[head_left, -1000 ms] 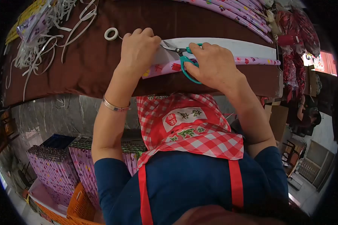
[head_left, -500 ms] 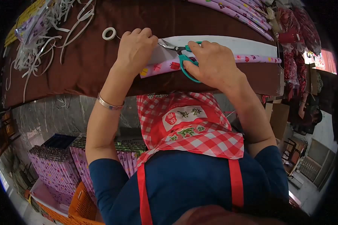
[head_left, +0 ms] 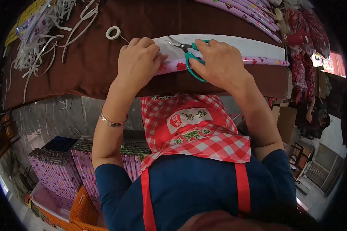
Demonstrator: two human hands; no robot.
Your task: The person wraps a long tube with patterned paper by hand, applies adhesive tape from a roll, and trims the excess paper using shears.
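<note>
Green-handled scissors [head_left: 193, 63] are in my right hand [head_left: 224, 63], its thumb and fingers in the handles. Their blades, slightly parted, point left over the white side of a patterned purple sheet [head_left: 258, 45]. The near edge of this sheet is a rolled strip with printed gifts. My left hand [head_left: 139, 61] has its fingers closed on the left end of the roll and sheet. A white tape roll [head_left: 113, 33] lies just beyond my left hand, with a thin strip running from it toward my fingers.
White ribbons [head_left: 38, 46] hang in a tangle at the upper left of the brown cloth [head_left: 85, 65]. Purple rolls [head_left: 239, 13] lie at the back right. Orange baskets [head_left: 83, 211] with purple packets stand below left. Another person [head_left: 318, 119] is far right.
My left hand has shifted slightly down and left, now covering the sheet's left end. The blades have come away from my left fingers and are more visible.
</note>
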